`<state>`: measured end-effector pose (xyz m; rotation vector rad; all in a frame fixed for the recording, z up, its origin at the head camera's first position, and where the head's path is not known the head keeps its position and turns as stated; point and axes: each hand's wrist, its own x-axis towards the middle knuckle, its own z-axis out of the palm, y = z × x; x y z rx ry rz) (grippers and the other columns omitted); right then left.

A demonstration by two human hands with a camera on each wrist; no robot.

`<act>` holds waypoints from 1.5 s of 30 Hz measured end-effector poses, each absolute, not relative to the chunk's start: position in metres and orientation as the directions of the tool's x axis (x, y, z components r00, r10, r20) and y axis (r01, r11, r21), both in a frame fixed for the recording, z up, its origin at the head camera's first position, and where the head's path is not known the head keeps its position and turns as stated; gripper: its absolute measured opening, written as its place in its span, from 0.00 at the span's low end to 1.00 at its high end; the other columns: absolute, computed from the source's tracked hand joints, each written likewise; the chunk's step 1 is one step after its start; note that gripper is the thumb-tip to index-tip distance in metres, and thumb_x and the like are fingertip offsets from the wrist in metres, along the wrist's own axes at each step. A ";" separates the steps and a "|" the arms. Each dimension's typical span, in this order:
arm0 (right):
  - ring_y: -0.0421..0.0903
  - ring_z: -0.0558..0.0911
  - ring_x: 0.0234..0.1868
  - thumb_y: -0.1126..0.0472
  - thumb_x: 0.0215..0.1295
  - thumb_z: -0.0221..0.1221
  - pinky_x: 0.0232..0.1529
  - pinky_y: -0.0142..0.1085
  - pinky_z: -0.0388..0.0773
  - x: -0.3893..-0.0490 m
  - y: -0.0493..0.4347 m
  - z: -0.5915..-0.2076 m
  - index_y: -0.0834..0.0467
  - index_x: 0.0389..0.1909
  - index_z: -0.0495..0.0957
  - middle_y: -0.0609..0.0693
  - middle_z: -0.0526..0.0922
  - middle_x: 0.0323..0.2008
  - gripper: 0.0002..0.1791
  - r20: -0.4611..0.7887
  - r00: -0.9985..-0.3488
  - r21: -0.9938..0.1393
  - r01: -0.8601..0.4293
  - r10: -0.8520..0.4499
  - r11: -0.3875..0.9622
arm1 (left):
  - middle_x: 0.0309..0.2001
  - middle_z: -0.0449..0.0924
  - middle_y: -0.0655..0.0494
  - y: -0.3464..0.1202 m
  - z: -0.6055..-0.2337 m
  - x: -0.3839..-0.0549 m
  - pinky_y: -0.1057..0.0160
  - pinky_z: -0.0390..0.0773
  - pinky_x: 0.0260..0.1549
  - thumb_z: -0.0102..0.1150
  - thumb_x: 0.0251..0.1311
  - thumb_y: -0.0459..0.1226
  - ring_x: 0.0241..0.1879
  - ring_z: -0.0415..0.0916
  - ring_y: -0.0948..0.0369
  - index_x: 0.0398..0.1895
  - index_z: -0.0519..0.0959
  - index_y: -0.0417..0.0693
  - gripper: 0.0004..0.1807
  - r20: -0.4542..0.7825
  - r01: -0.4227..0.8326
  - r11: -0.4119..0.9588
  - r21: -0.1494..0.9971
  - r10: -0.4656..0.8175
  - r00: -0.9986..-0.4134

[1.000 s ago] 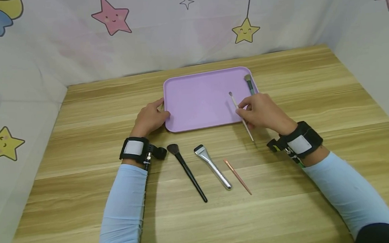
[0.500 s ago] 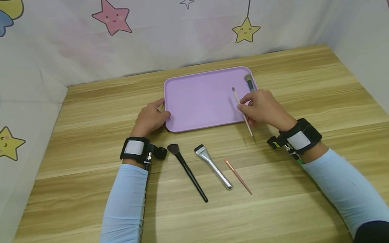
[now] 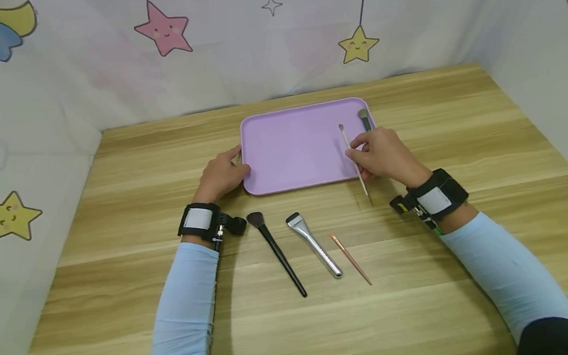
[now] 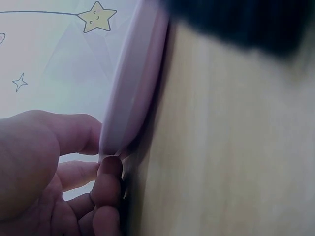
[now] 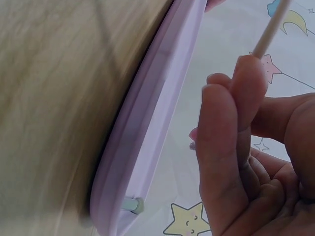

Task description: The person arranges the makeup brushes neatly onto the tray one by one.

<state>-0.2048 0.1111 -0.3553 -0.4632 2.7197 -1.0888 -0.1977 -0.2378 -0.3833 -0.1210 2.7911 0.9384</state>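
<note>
My left hand holds the left edge of a purple tray, its thumb over the rim. In the left wrist view, the fingertips meet the tray's corner. Above the tray's right part, my right hand pinches a thin white makeup brush between thumb and fingers. That brush is tilted, its small bristle head pointing away from me. Inside the tray, along the right side, lies a green-handled makeup brush, partly hidden by my right hand.
On the wooden table in front of the tray lie a black makeup brush, a silver flat-headed brush and a thin rose-gold brush. A white curtain with stars hangs behind the table.
My right hand has moved slightly away from me with the white makeup brush, farther over the tray. The left hand keeps its place at the tray's edge.
</note>
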 end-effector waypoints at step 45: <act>0.44 0.82 0.16 0.59 0.70 0.62 0.15 0.31 0.69 -0.238 0.105 -0.367 0.73 0.50 0.81 0.54 0.83 0.19 0.20 -0.034 -0.950 -0.653 -0.215 -0.312 0.726 | 0.23 0.71 0.52 -0.238 -0.384 -0.195 0.60 0.65 0.25 0.55 0.64 0.45 0.22 0.68 0.56 0.77 0.63 0.51 0.37 -0.184 -0.119 0.797 0.592 -0.010 -0.983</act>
